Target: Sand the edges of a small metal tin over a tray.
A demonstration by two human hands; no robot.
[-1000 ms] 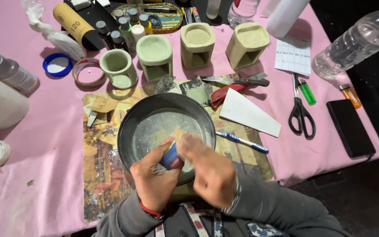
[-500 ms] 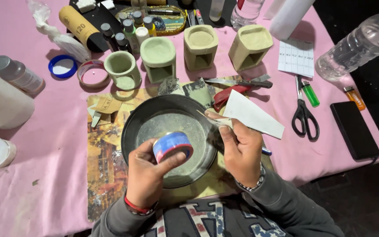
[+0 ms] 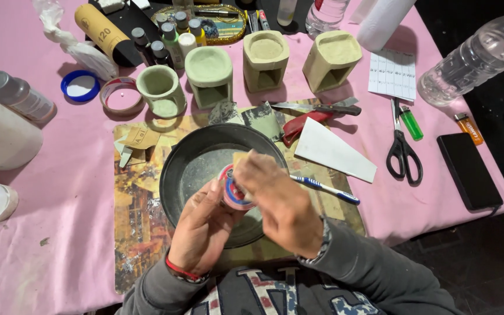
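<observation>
The small round tin (image 3: 235,189), pink-sided with a red and blue lid, is held over the near half of the dark round pan (image 3: 205,169). The left hand (image 3: 202,230) is closed around it from below. The right hand (image 3: 281,201) lies across the tin's top with a small tan piece (image 3: 241,157) at its fingertips; its exact grip is hidden.

Change: half a second ago the right hand was off the tin, at the pan's right rim, and the tin's lid was fully exposed. The right hand now covers it, so both hands are working the tin.

The pan sits on a worn printed mat (image 3: 141,216) near the desk's (image 3: 59,175) front edge. A blue-and-white pen (image 3: 325,189) and a white wedge (image 3: 333,153) lie to its right, with black scissors (image 3: 403,151) beyond them. Four greenish clay holders (image 3: 208,73) stand behind the pan.
</observation>
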